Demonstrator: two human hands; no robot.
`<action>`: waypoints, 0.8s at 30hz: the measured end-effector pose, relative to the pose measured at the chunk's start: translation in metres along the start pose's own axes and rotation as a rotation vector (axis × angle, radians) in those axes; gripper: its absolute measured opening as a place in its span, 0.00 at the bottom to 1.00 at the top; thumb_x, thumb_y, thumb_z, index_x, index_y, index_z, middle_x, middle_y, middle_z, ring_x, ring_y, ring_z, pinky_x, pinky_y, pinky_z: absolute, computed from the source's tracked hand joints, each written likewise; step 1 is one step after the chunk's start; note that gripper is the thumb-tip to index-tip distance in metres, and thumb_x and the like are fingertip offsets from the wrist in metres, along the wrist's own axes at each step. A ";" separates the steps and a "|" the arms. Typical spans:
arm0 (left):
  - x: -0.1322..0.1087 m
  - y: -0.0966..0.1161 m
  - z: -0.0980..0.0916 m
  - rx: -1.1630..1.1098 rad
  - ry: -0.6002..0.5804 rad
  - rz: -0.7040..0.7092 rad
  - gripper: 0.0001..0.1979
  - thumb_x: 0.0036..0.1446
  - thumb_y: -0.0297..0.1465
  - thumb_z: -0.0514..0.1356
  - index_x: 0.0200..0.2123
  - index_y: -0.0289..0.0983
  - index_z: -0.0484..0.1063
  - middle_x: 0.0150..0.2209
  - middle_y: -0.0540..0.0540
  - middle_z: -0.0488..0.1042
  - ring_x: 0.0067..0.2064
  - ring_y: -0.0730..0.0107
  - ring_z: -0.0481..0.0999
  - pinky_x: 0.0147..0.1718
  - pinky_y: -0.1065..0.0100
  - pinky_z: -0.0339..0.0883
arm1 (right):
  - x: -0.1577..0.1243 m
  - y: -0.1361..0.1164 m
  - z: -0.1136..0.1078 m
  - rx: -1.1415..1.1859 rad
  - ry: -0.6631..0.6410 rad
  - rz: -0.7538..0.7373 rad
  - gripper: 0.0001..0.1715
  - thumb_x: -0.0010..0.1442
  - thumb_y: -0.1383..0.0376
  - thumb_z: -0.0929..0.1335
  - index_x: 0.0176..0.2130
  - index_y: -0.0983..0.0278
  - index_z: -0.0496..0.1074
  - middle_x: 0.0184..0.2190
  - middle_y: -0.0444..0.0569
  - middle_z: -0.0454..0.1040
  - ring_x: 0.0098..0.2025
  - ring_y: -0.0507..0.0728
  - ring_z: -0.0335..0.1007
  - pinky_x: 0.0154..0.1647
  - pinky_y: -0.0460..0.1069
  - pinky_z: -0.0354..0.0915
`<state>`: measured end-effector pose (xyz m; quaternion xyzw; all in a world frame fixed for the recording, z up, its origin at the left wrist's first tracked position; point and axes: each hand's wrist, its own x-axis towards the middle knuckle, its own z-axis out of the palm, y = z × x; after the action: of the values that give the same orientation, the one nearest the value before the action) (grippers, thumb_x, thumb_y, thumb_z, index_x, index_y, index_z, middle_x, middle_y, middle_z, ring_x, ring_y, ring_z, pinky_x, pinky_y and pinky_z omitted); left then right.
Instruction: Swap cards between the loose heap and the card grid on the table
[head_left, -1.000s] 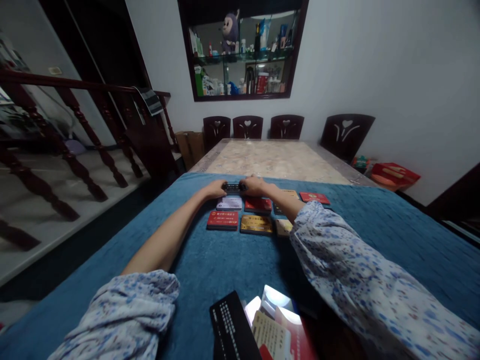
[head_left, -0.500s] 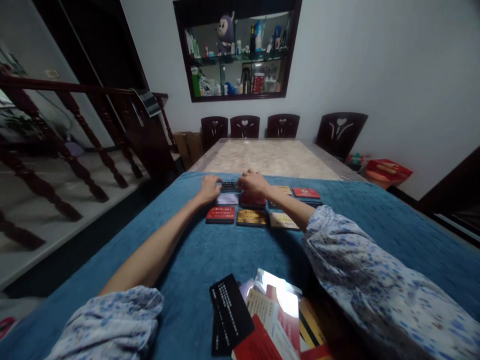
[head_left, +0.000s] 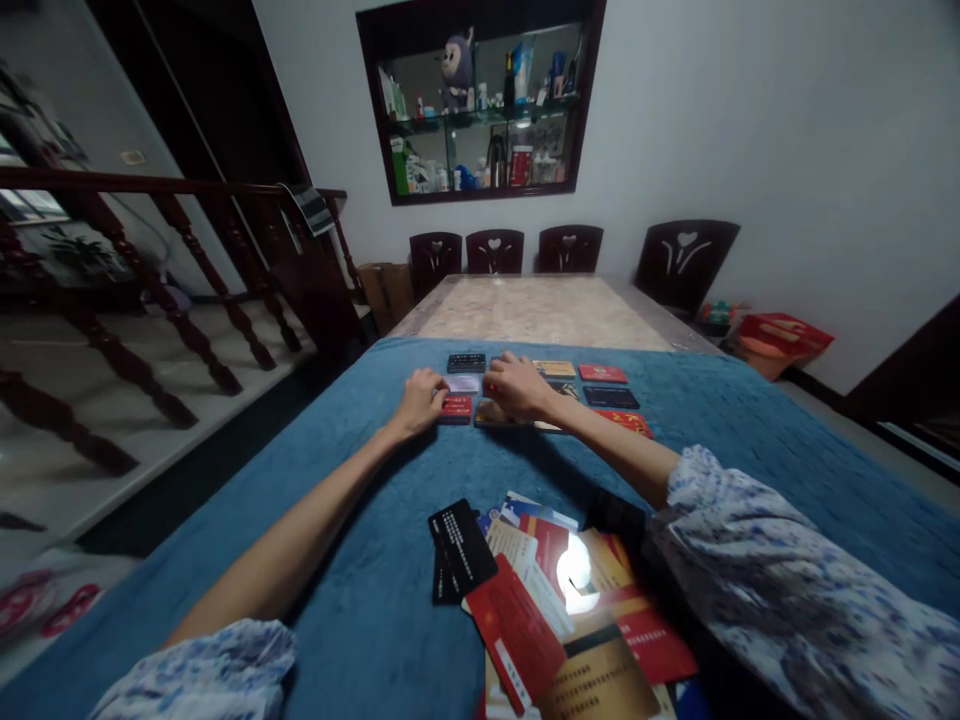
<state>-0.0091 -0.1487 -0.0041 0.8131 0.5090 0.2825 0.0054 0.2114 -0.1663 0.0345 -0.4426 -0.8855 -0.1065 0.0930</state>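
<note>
Several stacks of cards lie in rows on the blue cloth [head_left: 360, 520]. My left hand [head_left: 420, 402] has its fingers curled against the left side of a pale lilac card stack [head_left: 463, 383]. At that stack's right side is my right hand [head_left: 517, 385], fingers bent, covering part of the cards behind and below it. A black card stack [head_left: 466, 363] lies just beyond, and a red card stack [head_left: 455, 408] just nearer me. A gold card stack [head_left: 491, 415] is partly hidden under my right hand. Farther right are a dark blue stack [head_left: 611, 397] and a red stack [head_left: 602, 373].
A loose heap of mixed cards [head_left: 525, 630] overlaps in front of me, with a bright glare on it. Dark chairs [head_left: 570, 248] stand around the far end of the table [head_left: 525, 310]. A wooden railing [head_left: 180, 310] runs along the left.
Both hands have come nearer to me, from the black stack to the lilac one, uncovering the black stack. The view has shifted, showing more of the card heap and the right-hand stacks.
</note>
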 end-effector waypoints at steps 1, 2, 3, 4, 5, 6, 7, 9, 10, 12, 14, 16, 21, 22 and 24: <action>-0.006 0.003 -0.001 0.001 -0.008 0.000 0.06 0.58 0.25 0.56 0.32 0.36 0.72 0.38 0.43 0.72 0.44 0.59 0.68 0.47 0.57 0.63 | -0.005 -0.002 0.000 0.003 0.002 -0.002 0.15 0.67 0.64 0.62 0.43 0.63 0.77 0.43 0.57 0.76 0.48 0.63 0.61 0.39 0.53 0.52; -0.011 0.006 -0.002 0.002 -0.015 -0.001 0.06 0.57 0.24 0.55 0.32 0.36 0.73 0.37 0.43 0.72 0.43 0.59 0.68 0.46 0.57 0.63 | -0.009 -0.004 0.000 0.005 0.004 -0.002 0.15 0.68 0.63 0.62 0.43 0.63 0.77 0.42 0.56 0.76 0.48 0.63 0.61 0.39 0.53 0.51; -0.017 0.009 -0.003 0.000 -0.022 -0.001 0.07 0.57 0.24 0.55 0.32 0.36 0.73 0.37 0.43 0.72 0.43 0.59 0.68 0.46 0.58 0.63 | -0.013 -0.006 0.000 0.006 0.004 -0.003 0.15 0.67 0.63 0.62 0.43 0.63 0.77 0.42 0.56 0.76 0.48 0.63 0.61 0.39 0.52 0.51; -0.022 0.012 -0.004 -0.003 -0.028 0.002 0.07 0.57 0.23 0.55 0.32 0.36 0.73 0.37 0.43 0.72 0.43 0.59 0.68 0.46 0.58 0.63 | -0.018 -0.008 -0.001 0.008 0.004 -0.006 0.14 0.67 0.63 0.62 0.43 0.63 0.77 0.42 0.56 0.76 0.48 0.63 0.60 0.39 0.52 0.51; -0.027 0.014 -0.005 -0.007 -0.033 0.006 0.07 0.57 0.23 0.55 0.32 0.36 0.73 0.37 0.43 0.72 0.43 0.59 0.68 0.46 0.57 0.63 | -0.022 -0.010 -0.001 0.010 0.003 -0.011 0.14 0.67 0.63 0.63 0.43 0.63 0.77 0.42 0.56 0.76 0.47 0.62 0.60 0.39 0.52 0.51; -0.031 0.017 -0.006 -0.014 -0.040 0.011 0.07 0.57 0.23 0.55 0.32 0.36 0.73 0.38 0.43 0.73 0.43 0.59 0.68 0.45 0.57 0.63 | -0.026 -0.011 -0.002 0.014 0.004 -0.017 0.14 0.67 0.64 0.63 0.42 0.63 0.77 0.42 0.56 0.76 0.47 0.62 0.60 0.39 0.52 0.50; -0.036 0.019 -0.007 -0.022 -0.046 0.017 0.08 0.57 0.22 0.55 0.32 0.36 0.73 0.38 0.43 0.73 0.43 0.59 0.68 0.45 0.57 0.63 | -0.030 -0.013 -0.003 0.018 0.005 -0.027 0.14 0.67 0.64 0.62 0.42 0.63 0.77 0.42 0.56 0.76 0.47 0.62 0.60 0.39 0.52 0.50; -0.045 0.024 -0.008 -0.044 -0.057 0.030 0.09 0.57 0.22 0.55 0.32 0.37 0.73 0.37 0.43 0.73 0.43 0.59 0.69 0.45 0.57 0.63 | -0.038 -0.017 -0.004 0.026 0.010 -0.041 0.14 0.67 0.65 0.62 0.41 0.63 0.77 0.42 0.57 0.76 0.47 0.62 0.60 0.39 0.52 0.50; -0.049 0.027 -0.009 -0.055 -0.060 0.035 0.09 0.57 0.21 0.54 0.32 0.37 0.74 0.37 0.44 0.74 0.44 0.59 0.69 0.46 0.57 0.63 | -0.042 -0.019 -0.005 0.030 0.010 -0.045 0.14 0.66 0.65 0.62 0.40 0.63 0.77 0.42 0.57 0.76 0.46 0.62 0.60 0.40 0.53 0.50; -0.056 0.032 -0.011 -0.074 -0.063 0.049 0.10 0.57 0.21 0.54 0.33 0.37 0.74 0.38 0.44 0.74 0.44 0.60 0.69 0.47 0.57 0.62 | -0.050 -0.024 -0.007 0.038 0.013 -0.049 0.14 0.66 0.65 0.62 0.40 0.63 0.77 0.42 0.57 0.76 0.46 0.62 0.60 0.40 0.53 0.50; -0.064 0.037 -0.012 -0.088 -0.071 0.066 0.11 0.56 0.20 0.54 0.33 0.37 0.74 0.38 0.45 0.74 0.45 0.61 0.69 0.47 0.57 0.62 | -0.057 -0.030 -0.009 0.049 0.017 -0.054 0.14 0.66 0.65 0.62 0.41 0.63 0.77 0.41 0.56 0.76 0.46 0.62 0.60 0.40 0.53 0.50; -0.071 0.042 -0.014 -0.102 -0.084 0.077 0.12 0.54 0.19 0.54 0.33 0.37 0.75 0.38 0.45 0.74 0.45 0.61 0.70 0.47 0.58 0.62 | -0.065 -0.036 -0.011 0.064 0.016 -0.065 0.13 0.66 0.65 0.63 0.41 0.62 0.77 0.41 0.55 0.77 0.47 0.62 0.60 0.39 0.53 0.50; -0.087 0.056 -0.018 -0.096 -0.146 0.066 0.14 0.51 0.17 0.54 0.34 0.37 0.76 0.37 0.45 0.73 0.44 0.61 0.70 0.47 0.57 0.61 | -0.082 -0.050 -0.013 0.095 0.019 -0.096 0.10 0.65 0.65 0.65 0.39 0.61 0.77 0.41 0.52 0.77 0.47 0.61 0.60 0.40 0.53 0.49; -0.090 0.059 -0.018 -0.087 -0.158 0.065 0.14 0.52 0.17 0.54 0.34 0.37 0.76 0.36 0.46 0.73 0.44 0.61 0.70 0.46 0.57 0.61 | -0.085 -0.052 -0.013 0.098 0.021 -0.096 0.10 0.65 0.65 0.65 0.39 0.62 0.77 0.41 0.52 0.77 0.47 0.61 0.60 0.39 0.53 0.49; -0.094 0.064 -0.020 -0.072 -0.178 0.069 0.14 0.53 0.18 0.53 0.34 0.37 0.76 0.36 0.46 0.72 0.43 0.62 0.70 0.46 0.57 0.60 | -0.092 -0.053 -0.012 0.107 0.022 -0.090 0.10 0.65 0.65 0.65 0.38 0.62 0.77 0.41 0.52 0.77 0.47 0.61 0.60 0.40 0.53 0.49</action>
<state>0.0043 -0.2636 -0.0111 0.8514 0.4675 0.2273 0.0702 0.2236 -0.2711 0.0167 -0.3956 -0.9078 -0.0678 0.1215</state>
